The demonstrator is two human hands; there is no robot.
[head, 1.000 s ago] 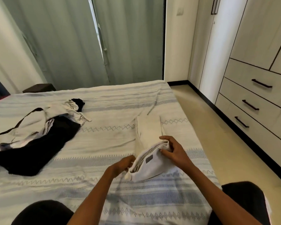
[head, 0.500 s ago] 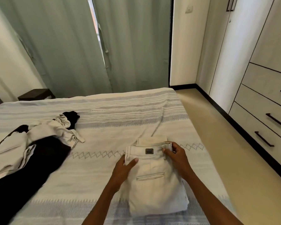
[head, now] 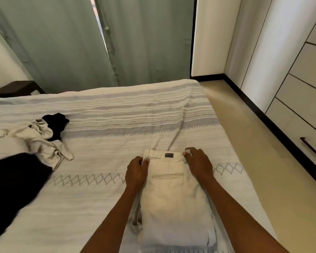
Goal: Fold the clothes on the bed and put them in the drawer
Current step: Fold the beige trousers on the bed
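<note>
Folded beige trousers lie flat on the bed in front of me, waistband away from me, back pocket and a small dark label facing up. My left hand pinches the left end of the waistband. My right hand holds the right end of the waistband. At the bed's left lies a crumpled beige garment on top of a black garment. Closed drawers with dark handles stand in the wardrobe at the right.
A strip of beige floor runs between the bed and the wardrobe. Green curtains hang behind the bed. A dark bedside table stands at the far left corner.
The trousers' waistband end was folded over away from me and laid flat on the bed. Both hands slid to the waistband's two ends. My view shifted left and down.
</note>
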